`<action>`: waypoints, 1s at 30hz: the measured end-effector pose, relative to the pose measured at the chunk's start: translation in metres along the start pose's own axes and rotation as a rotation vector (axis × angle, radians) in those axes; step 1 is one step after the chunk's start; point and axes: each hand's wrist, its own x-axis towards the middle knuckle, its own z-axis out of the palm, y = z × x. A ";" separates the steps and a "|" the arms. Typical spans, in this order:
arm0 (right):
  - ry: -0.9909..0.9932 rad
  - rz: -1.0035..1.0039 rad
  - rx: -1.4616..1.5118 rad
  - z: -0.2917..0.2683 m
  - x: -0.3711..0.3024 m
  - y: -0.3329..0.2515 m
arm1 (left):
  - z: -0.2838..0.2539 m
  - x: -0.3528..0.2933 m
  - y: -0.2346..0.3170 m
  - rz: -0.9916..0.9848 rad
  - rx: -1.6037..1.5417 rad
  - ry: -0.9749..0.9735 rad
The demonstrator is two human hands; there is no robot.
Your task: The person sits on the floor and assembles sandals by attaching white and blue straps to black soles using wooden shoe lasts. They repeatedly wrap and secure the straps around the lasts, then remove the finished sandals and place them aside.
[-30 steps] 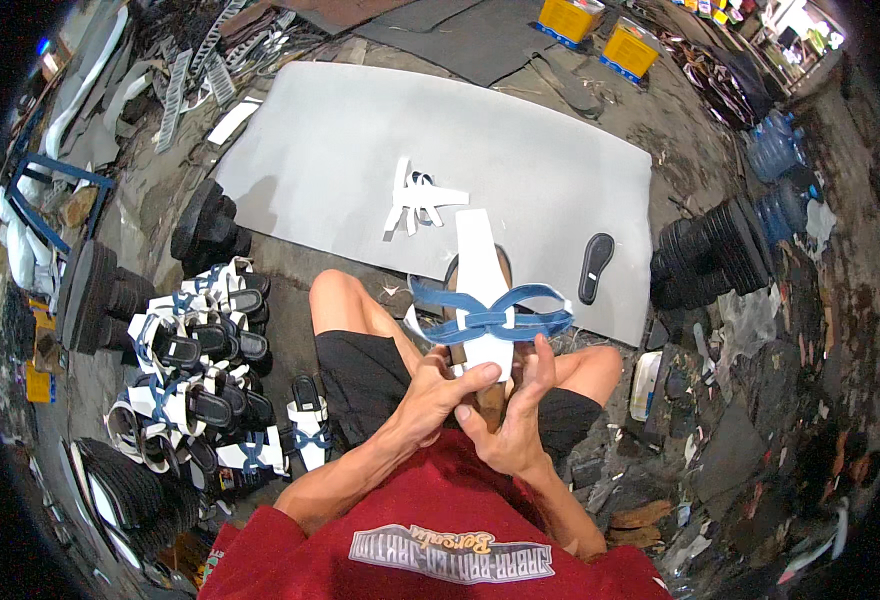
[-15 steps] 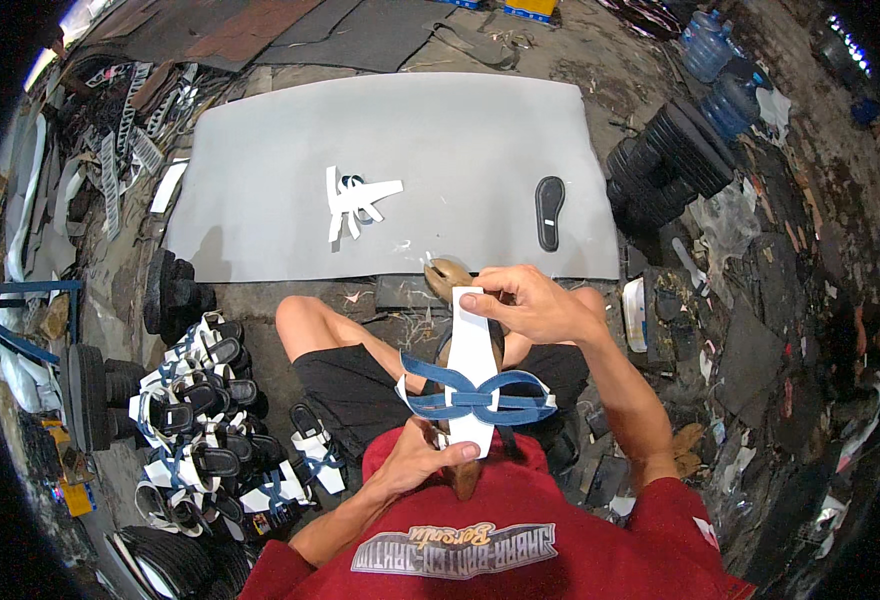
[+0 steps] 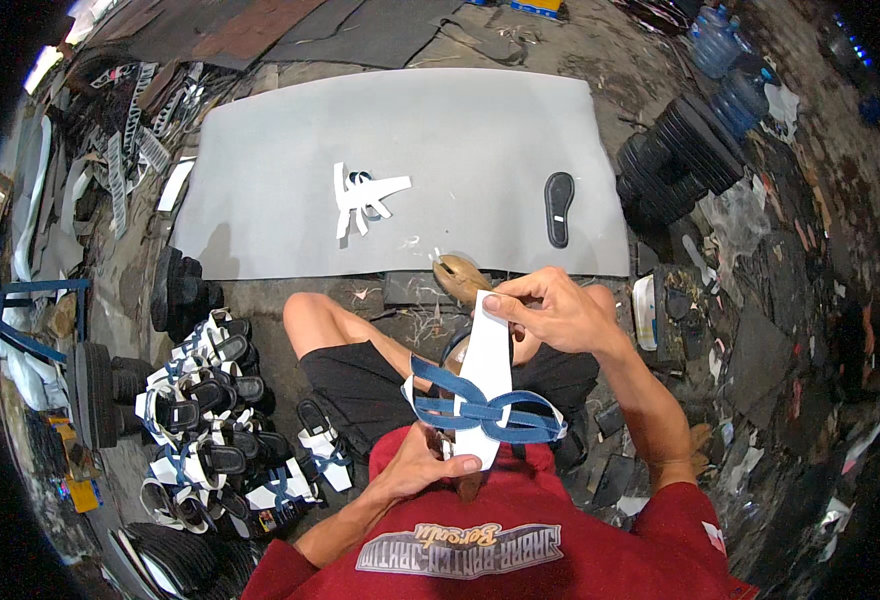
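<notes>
A white sandal upper with blue woven straps point(image 3: 480, 412) is stretched over my lap, its straps crossing at the lower part. My right hand point(image 3: 552, 312) pinches its far end between thumb and fingers. Down at the near end, my left hand point(image 3: 422, 466) grips it with the thumb on top; the other fingers are partly hidden underneath. Beneath the upper lies a brown shoe last point(image 3: 462, 276), largely covered, its far tip showing beyond the strap.
Ahead lies a grey sheet point(image 3: 460, 130) bearing another white upper point(image 3: 365, 200) and a black insole point(image 3: 558, 210). Many finished-looking sandals point(image 3: 210, 400) are heaped at my left. Black sole stacks point(image 3: 675, 160) stand at the right, near blue water bottles point(image 3: 715, 45).
The upper has tilted slightly, its far end leaning rightward. Both hands keep their hold. The whole scene has shifted a little in the picture.
</notes>
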 end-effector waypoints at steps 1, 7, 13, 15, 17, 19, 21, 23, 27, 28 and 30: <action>-0.008 0.013 0.004 0.000 -0.001 0.001 | 0.000 -0.001 -0.001 0.012 0.001 -0.006; -0.012 0.048 0.127 0.003 -0.005 -0.004 | -0.001 -0.002 -0.003 0.001 0.009 -0.014; -0.016 0.164 0.285 0.011 -0.006 0.007 | -0.003 -0.003 -0.008 0.048 0.016 -0.043; -0.033 0.151 0.390 0.017 -0.008 0.010 | -0.001 -0.006 -0.008 0.086 0.005 -0.052; -0.068 0.165 0.527 0.020 -0.010 0.013 | -0.002 -0.007 -0.010 0.131 0.002 -0.082; -0.127 0.200 0.698 0.020 -0.011 0.015 | -0.002 -0.006 -0.010 0.193 0.036 -0.092; -0.201 0.227 0.750 0.019 -0.011 0.034 | -0.002 -0.008 -0.012 0.168 0.043 -0.092; -0.219 0.257 0.791 0.018 -0.011 0.029 | 0.004 -0.011 -0.004 0.122 0.046 -0.067; -0.260 0.258 0.817 0.014 -0.014 0.029 | 0.007 -0.011 0.001 0.095 0.050 -0.077; -0.303 0.237 0.813 0.013 -0.011 0.032 | 0.006 -0.011 -0.001 0.084 0.051 -0.070; -0.276 0.299 0.692 0.015 -0.011 0.029 | 0.004 -0.010 -0.008 0.064 0.051 -0.055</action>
